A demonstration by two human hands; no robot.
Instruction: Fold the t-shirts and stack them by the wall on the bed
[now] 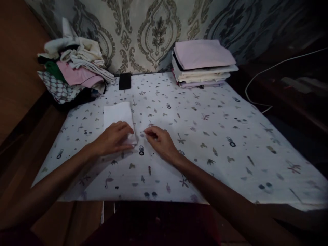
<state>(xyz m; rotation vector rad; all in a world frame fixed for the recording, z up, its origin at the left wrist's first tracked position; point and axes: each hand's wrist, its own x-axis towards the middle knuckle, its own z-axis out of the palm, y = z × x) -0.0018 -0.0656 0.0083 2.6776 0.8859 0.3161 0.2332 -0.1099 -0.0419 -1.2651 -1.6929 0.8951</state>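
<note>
A folded white cloth (118,114) lies left of the middle on the table covered with a printed sheet (200,147). My left hand (114,138) rests over the cloth's lower part, thumb and fingers apart at its lower right corner. Just right of the cloth is my right hand (161,141), low over the sheet and apart from the cloth. Its fingers are curled with the fingertips together; whether anything small is between them cannot be made out.
A loose heap of clothes (79,75) is at the back left, with a black phone (124,81) beside it. A stack of folded cloths (203,63) stands at the back right. Behind is a patterned wall (159,34); a white cable (271,65) hangs at the right.
</note>
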